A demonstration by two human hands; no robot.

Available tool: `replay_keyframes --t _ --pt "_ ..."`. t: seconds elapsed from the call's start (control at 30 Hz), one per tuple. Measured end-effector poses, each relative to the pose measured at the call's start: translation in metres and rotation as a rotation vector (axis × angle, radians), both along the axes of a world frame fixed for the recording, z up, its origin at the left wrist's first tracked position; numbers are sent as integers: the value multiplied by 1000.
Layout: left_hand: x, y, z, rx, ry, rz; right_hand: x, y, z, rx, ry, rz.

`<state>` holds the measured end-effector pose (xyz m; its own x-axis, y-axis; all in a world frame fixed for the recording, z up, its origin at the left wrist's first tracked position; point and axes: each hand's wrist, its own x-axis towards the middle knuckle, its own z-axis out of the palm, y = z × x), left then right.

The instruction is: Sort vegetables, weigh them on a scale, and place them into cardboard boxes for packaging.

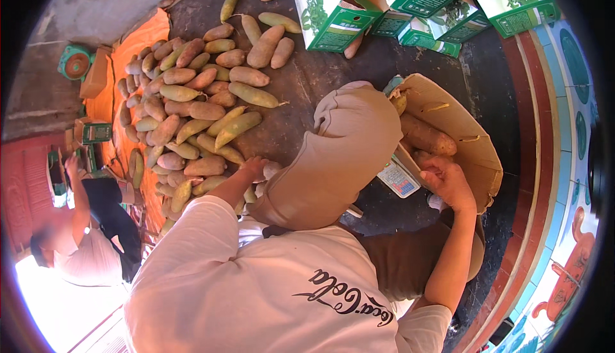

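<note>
My left hand (pixel 255 168) reaches to the near right side of a big heap of long green and reddish-brown roots that look like radishes (pixel 192 109). A small pale object (pixel 272 170) is beside it; its fingers are too hidden to read. My right hand (pixel 443 179) is at the near edge of an open cardboard carton (pixel 471 119), fingers curled; whatever they hold, if anything, is hidden. Inside the carton lies a large reddish-brown radish (pixel 426 135), with part of a greenish one at its far left. The carton stands over a scale (pixel 398 177) with a keypad.
Several green-and-white printed boxes (pixel 333 10) stand at the far right. An orange sheet (pixel 144 36) lies under the heap's left side. My bent knee (pixel 349 113) rises between heap and carton. At the left is another person (pixel 90 250) with an arm raised. A tiled wall (pixel 567 141) bounds the right.
</note>
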<state>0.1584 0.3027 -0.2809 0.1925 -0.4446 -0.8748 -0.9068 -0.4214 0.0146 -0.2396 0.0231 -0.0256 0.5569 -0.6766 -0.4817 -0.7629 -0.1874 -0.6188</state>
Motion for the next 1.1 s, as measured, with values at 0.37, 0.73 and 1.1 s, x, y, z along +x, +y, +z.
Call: replay_keyframes --t 0.37,0.73,1.1 --pt "-35 -22 -33 42 138 -167 3 -3 0 215 -38 -108" --pt "-45 -2 -62 -76 96 -547 1 -6 -6 191 -48 -61" --pt "-23 -40 -6 -153 -165 -231 9 -4 1 35 -39 1"
